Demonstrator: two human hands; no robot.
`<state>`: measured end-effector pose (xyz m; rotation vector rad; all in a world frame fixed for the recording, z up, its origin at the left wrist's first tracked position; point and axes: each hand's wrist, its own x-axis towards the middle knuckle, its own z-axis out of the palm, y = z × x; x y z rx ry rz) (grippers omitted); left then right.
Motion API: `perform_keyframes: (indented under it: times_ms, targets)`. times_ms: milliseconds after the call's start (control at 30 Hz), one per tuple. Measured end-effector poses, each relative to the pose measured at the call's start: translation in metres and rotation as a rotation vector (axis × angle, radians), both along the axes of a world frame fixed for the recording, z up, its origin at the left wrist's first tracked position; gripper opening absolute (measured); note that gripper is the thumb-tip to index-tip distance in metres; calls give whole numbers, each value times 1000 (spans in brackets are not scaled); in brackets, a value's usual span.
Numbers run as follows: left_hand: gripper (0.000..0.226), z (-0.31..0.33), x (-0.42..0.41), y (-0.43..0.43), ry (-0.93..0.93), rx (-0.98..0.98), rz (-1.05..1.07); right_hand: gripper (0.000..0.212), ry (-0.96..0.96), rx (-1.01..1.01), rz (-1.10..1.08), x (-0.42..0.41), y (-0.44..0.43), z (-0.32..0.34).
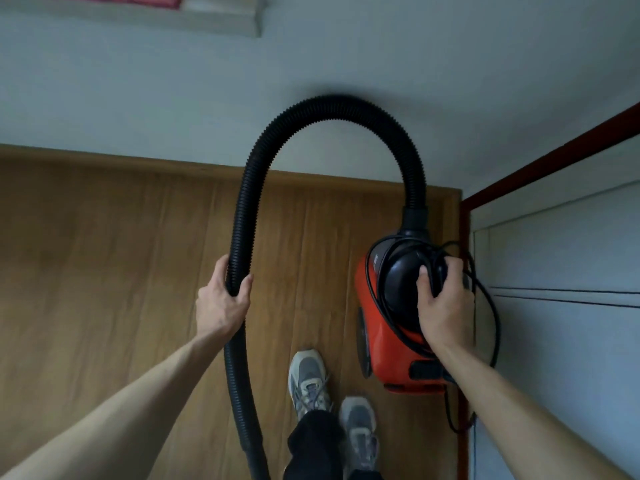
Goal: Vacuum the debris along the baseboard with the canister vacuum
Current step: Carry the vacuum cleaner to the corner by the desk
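Note:
A red and black canister vacuum (pixel 384 337) hangs above the wooden floor at the right, its black power cord (pixel 491 313) looped loosely around it. My right hand (pixel 445 303) grips the black handle on top of the canister together with part of the cord. A black ribbed hose (pixel 332 107) arches up from the canister's front and comes down on the left. My left hand (pixel 223 299) grips this hose partway down. The hose's lower end runs out of view at the bottom. No debris is visible.
A wooden baseboard (pixel 104 157) runs along the pale wall (pixel 311 57) ahead. A red door frame (pixel 464 271) and a pale panel (pixel 561 254) stand close on the right. My two grey sneakers (pixel 332 400) are on the wooden floor (pixel 104 265) below.

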<state>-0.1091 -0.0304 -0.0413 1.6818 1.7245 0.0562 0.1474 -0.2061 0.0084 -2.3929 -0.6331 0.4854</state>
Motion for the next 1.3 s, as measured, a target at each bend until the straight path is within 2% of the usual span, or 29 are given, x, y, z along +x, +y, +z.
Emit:
perform_keyframes:
  times_ms: [233, 433, 767, 1000, 1300]
  targets:
    - [56, 61, -21, -8, -16, 102, 52, 20, -59, 96, 121, -10, 18, 54]
    - [47, 121, -42, -27, -33, 208, 55, 22, -78, 144, 147, -21, 16, 93]
    - [44, 200, -89, -65, -28, 240, 234, 21, -78, 146, 312, -57, -13, 156]
    - [43, 281, -137, -75, -98, 321, 307, 20, -61, 194, 388, -102, -2, 235]
    - [31, 411, -217, -61, -225, 464, 390, 21, -163, 304, 505, -181, 40, 370]
